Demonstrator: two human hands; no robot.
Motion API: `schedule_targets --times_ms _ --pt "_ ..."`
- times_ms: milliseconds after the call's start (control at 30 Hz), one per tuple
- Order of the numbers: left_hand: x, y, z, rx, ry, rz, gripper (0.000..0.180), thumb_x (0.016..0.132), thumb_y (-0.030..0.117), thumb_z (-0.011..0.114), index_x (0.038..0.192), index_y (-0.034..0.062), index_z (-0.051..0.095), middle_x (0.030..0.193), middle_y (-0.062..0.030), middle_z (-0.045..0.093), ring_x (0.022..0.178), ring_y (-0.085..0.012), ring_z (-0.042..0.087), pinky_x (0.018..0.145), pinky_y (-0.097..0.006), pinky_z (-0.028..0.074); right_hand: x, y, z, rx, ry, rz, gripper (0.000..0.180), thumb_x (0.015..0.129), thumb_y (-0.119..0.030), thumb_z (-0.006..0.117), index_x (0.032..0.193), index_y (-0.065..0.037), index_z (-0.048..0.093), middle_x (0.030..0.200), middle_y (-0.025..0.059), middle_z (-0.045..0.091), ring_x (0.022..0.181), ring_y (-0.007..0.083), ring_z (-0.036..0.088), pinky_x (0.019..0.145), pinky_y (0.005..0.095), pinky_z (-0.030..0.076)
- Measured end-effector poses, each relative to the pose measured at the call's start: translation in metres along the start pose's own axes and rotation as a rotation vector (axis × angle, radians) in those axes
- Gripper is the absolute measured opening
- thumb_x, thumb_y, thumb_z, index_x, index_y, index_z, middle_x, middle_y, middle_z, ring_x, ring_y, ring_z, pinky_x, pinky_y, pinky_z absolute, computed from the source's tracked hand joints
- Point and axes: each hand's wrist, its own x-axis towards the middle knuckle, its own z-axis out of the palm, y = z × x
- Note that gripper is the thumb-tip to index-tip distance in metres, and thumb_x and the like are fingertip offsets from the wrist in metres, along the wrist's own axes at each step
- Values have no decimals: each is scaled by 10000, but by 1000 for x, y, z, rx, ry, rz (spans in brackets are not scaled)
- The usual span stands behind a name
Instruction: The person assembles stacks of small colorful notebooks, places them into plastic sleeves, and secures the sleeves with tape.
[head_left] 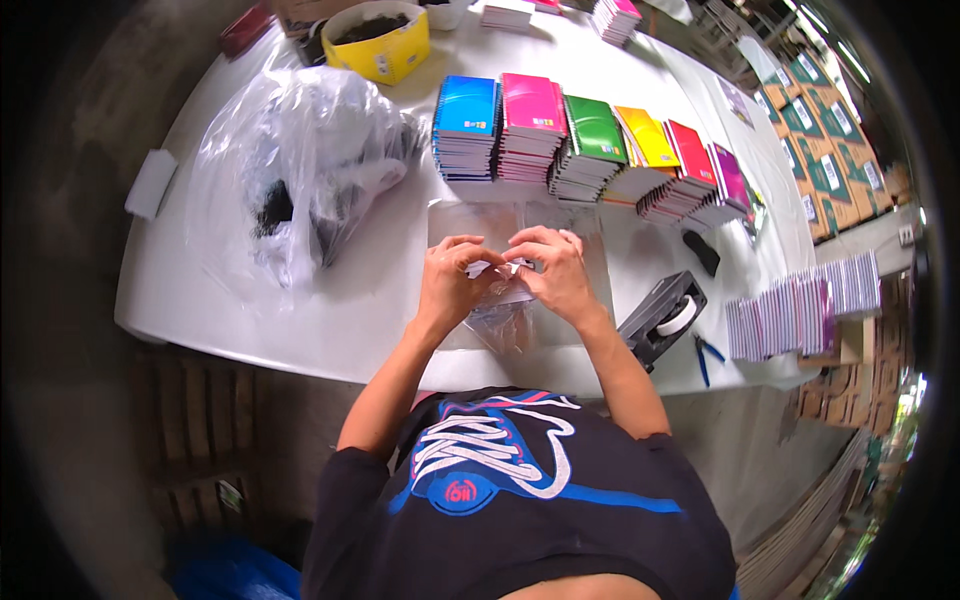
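Observation:
My left hand (458, 285) and my right hand (557, 278) meet at the middle of the table's near side. Between their pinched fingers is the top of a clear plastic bag (505, 328). Something whitish shows at the fingertips, too small to make out. The bag hangs down toward me over a flat, shiny clear sheet (590, 230) on the white table (290, 335). Beyond my hands stand stacks of spiral notebooks: blue (467, 105), pink (533, 102), green (594, 128), yellow (648, 135), red (691, 152) and purple (730, 178).
A large clear bag (300, 170) with dark contents lies left, near a yellow container (385, 50). At right are a black tape dispenser (655, 318), blue-handled pliers (707, 358), a black object (702, 252) and a row of notebooks (780, 315). Cartons (825, 145) stand behind.

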Motion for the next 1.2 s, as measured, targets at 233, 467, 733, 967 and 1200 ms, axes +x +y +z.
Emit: schedule_targets --times_ms 233,467,733,967,1200 --pt "-9 34 -22 264 -248 16 1126 660 270 814 1474 68 63 1031 25 695 1314 -160 380 947 -472 178 -22 -22 2 -563 119 -204 145 767 -146 625 895 -154 693 1366 14 428 1279 207 366 993 640 192" --pt "-35 13 -8 610 -88 447 296 769 223 707 1059 205 650 1071 58 669 1109 -103 547 882 -437 227 -63 -59 -18 -516 -149 0 407 708 -48 612 1104 -139 640 1461 34 331 1312 216 331 1024 580 186" --pt "-36 -4 1 414 -3 629 361 707 158 714 1063 179 665 1170 70 626 981 -86 577 797 -349 288 -190 42 -32 -566 812 813 270 860 -307 623 996 -76 653 1156 139 566 1077 310 533 894 389 411" --pt "-27 -7 -2 344 -19 680 319 685 116 727 996 177 699 1116 66 656 897 -96 602 784 -300 320 -170 42 -34 735 1026 1172 410 832 -458 636 944 -69 700 1006 58 627 1082 186 493 1023 384 255" --pt "-26 -16 1 285 34 668 325 694 137 722 1011 189 681 1129 85 621 953 -88 574 779 -330 319 -196 34 -4 1106 1201 894 332 754 -443 677 920 -155 686 1215 -29 526 1331 192 212 1020 639 -23"
